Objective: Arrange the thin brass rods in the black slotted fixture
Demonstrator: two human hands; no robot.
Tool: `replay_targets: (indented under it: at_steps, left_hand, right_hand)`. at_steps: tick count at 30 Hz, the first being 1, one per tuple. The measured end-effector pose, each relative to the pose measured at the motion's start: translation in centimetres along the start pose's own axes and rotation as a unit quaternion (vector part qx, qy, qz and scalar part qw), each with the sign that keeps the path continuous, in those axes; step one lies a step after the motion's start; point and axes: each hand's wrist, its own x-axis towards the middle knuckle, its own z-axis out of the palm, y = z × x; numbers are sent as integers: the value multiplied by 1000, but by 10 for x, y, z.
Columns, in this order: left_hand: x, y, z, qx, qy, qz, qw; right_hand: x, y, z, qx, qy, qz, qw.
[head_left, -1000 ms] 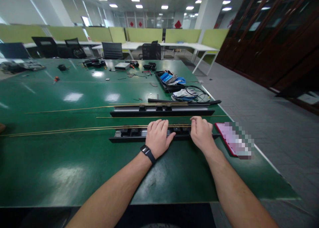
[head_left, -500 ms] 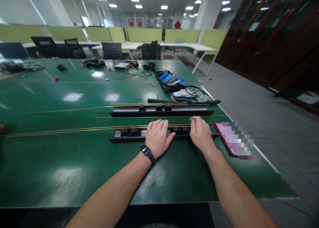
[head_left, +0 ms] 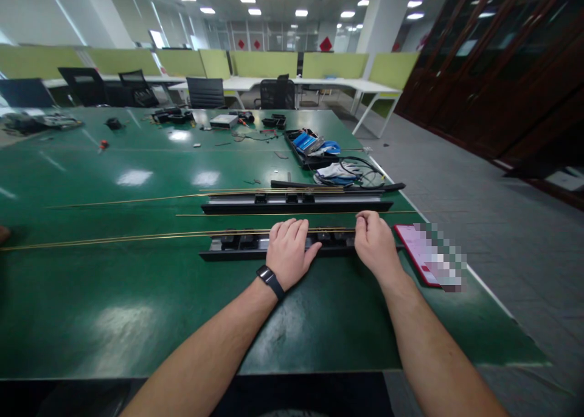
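A long black rail (head_left: 255,255) with a silver inside and black blocks lies in front of me. Thin brass-coloured rods (head_left: 137,239) run along its far side and stretch out to the left. My left hand (head_left: 288,250), with a dark watch at the wrist, is laid over the middle of the rail; its fingers bend over the far edge and the thumb rests on the near side. Around the rail's right end, my right hand (head_left: 376,241) is closed, thumb against bent fingers. Whatever is between those fingertips is hidden; the rods reach up to them.
Beyond lies a second black rail (head_left: 296,208) with rods on it, and a single rod (head_left: 219,214) between the rails. A red-edged phone (head_left: 422,256) is at right. Farther back are a black tray (head_left: 301,155), white gloves (head_left: 337,171) and cables. Another person's hand (head_left: 3,233) shows at far left.
My right hand has slid slightly to the right along the rail's end, still closed. My left hand has stayed in place on the rail.
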Motion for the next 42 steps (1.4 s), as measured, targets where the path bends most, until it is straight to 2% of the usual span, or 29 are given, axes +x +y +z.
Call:
replay_targets:
  at_steps: [5, 16, 23, 31, 42]
  left_hand:
    - [0, 0, 0, -2, -4, -3, 1000]
    - [0, 0, 2, 5, 0, 2, 1000]
    - [-1, 0, 2, 5, 5, 1, 1000]
    - [-1, 0, 2, 6, 4, 1, 1000]
    - [0, 0, 2, 6, 2, -5, 1000]
  right_hand:
    - [-1, 4, 3, -54, -23, 27, 998]
    - [-2, -3, 8, 41, -57, -17, 997]
    - [0, 0, -2, -77, -46, 40, 995]
    - [-1, -8, -5, -90, -37, 78, 992]
    - [-3, -6, 9, 21, -44, 5, 999]
